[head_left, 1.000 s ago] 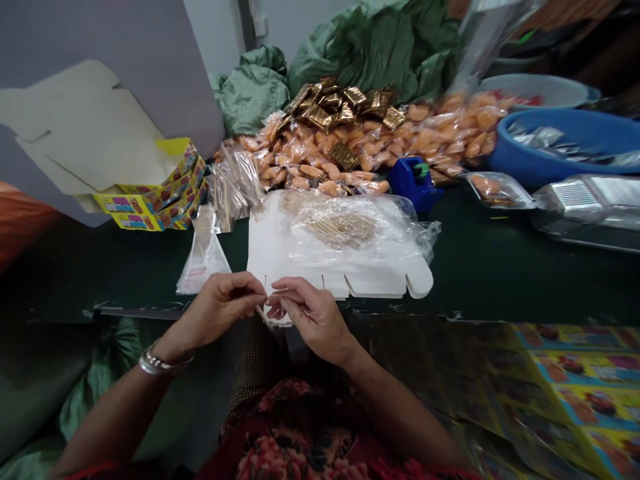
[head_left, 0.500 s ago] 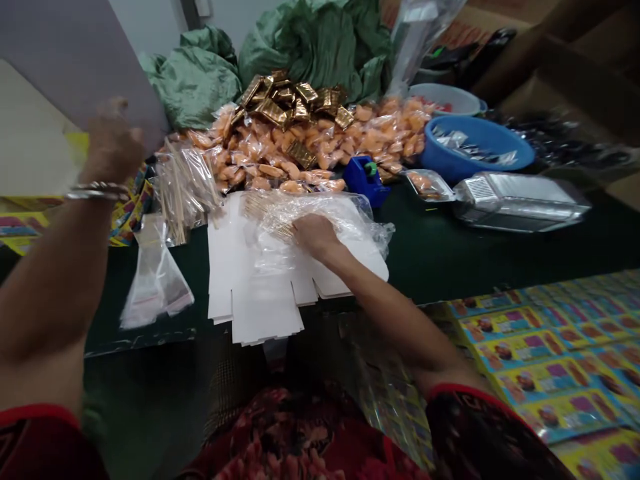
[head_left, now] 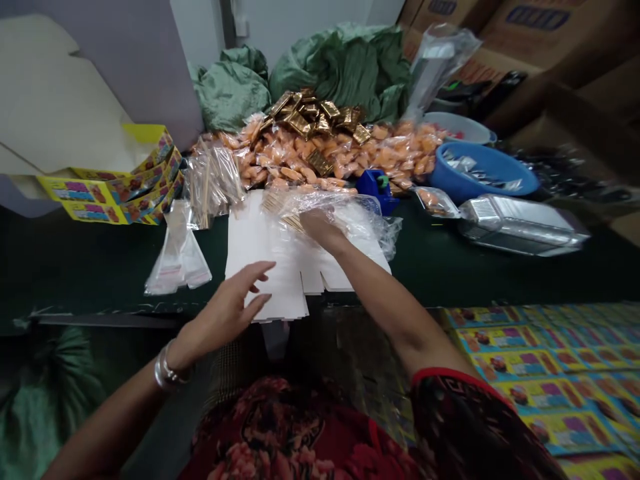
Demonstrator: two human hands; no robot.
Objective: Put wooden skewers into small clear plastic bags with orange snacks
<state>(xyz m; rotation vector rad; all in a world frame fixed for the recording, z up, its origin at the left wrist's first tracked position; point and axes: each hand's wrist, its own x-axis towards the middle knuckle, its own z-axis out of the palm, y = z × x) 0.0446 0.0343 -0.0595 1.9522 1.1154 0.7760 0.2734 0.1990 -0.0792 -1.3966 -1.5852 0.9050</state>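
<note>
Nearest, on the printed sheets' side of the body, the left hand (head_left: pixel 225 312) is open, its fingers spread and empty, over the near end of the white card blanks (head_left: pixel 265 267); whether the fingertips touch the card cannot be told. Two bangles (head_left: pixel 167 368) circle that wrist. To the right, printed sheets (head_left: pixel 540 380) lie overlapped in a pile below the edge of the table (head_left: pixel 75 267).

The blanks lie flat and unfolded on the dark green table, their slotted flaps toward the person. The right hand (head_left: pixel 323 229) reaches across them, narrow and fingers down on a clear bag (head_left: pixel 355 220) that lies on the blanks with loose sticks (head_left: pixel 293 222) inside; a firm grip cannot be told. As things lie, the blanks are not yet folded and the sticks are not yet packed.

To the left stand small clear sleeves (head_left: pixel 177 257), bagged sticks (head_left: pixel 213 183) and yellow printed boxes (head_left: pixel 115 193). Beyond lie orange packets (head_left: pixel 350 157), gold sachets (head_left: pixel 320 117), a blue dispenser (head_left: pixel 375 187), a blue basin (head_left: pixel 483 170) and a silver pack (head_left: pixel 523 227). Green sacks (head_left: pixel 340 73) and cardboard cartons (head_left: pixel 500 33) fill the back.
</note>
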